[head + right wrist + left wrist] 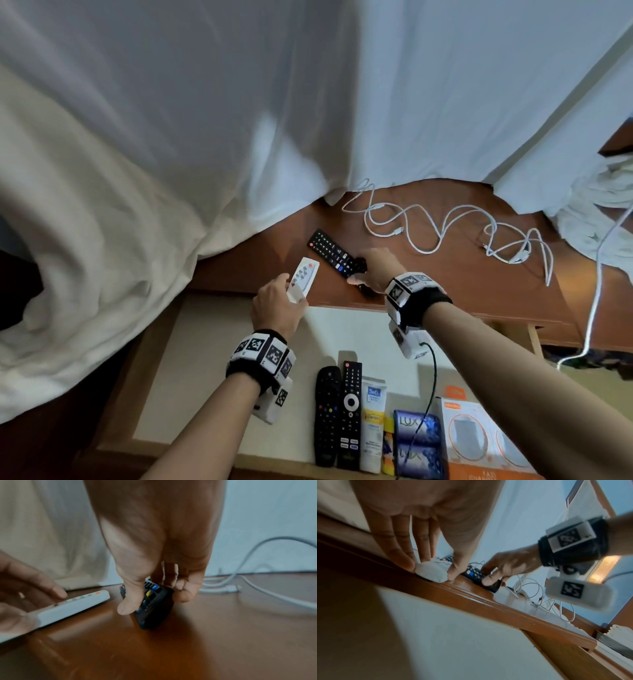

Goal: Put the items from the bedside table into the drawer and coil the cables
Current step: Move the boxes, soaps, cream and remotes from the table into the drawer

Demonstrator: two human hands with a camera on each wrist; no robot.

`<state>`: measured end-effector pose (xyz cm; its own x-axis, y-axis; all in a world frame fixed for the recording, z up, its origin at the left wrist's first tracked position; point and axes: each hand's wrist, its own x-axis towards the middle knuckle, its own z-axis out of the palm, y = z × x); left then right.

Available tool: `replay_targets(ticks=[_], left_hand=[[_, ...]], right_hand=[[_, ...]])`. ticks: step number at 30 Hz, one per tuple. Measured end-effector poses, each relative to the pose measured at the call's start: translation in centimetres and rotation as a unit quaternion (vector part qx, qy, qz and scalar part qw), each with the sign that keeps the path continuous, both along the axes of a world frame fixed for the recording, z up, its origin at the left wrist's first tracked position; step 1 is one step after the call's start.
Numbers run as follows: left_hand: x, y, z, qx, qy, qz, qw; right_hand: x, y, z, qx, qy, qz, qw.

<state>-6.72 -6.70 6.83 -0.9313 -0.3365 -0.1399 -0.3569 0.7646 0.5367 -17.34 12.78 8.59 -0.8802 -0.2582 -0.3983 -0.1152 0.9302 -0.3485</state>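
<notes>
Head view: left hand [277,305] pinching white remote [303,278] by its near end at table [445,291] front edge, wrist low over open drawer [212,359]. Right hand [375,270] at 3 o'clock of it, thumb and fingers clamped across black remote [330,253] near end, palm down, wrist arched. Both remotes probably light, stiff, smooth; best taken across narrow sides. White cables [445,226] loose at 1 o'clock, floppy, tangle-prone.

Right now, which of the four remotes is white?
The small white remote held by the left hand at the table edge; the other three, one on the table and two in the drawer, are black.
</notes>
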Motion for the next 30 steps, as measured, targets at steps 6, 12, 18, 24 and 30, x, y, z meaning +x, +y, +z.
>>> replay_targets(ticks=[6, 12, 18, 24, 30], left_hand=[[3.5, -0.8, 0.8, 0.102, 0.014, -0.007, 0.995], [7.5, -2.4, -0.1, 0.199, -0.132, -0.040, 0.970], [10.1, -3.1, -2.2, 0.173, -0.253, -0.063, 0.950], [10.7, -3.5, -4.8, 0.126, -0.330, -0.057, 0.934], [10.6, -3.7, -7.2, 0.068, -0.340, -0.087, 0.934]], right_hand=[[8.3, 1.5, -0.3, -0.307, -0.093, -0.197, 0.926], [15.1, -0.2, -0.8, -0.433, -0.265, -0.215, 0.835], [17.3, -2.0, -4.5, -0.386, -0.315, -0.197, 0.845], [17.6, -2.9, -6.8, -0.268, -0.340, -0.162, 0.887], [18.6, -4.5, -8.2, -0.225, -0.258, -0.127, 0.931]])
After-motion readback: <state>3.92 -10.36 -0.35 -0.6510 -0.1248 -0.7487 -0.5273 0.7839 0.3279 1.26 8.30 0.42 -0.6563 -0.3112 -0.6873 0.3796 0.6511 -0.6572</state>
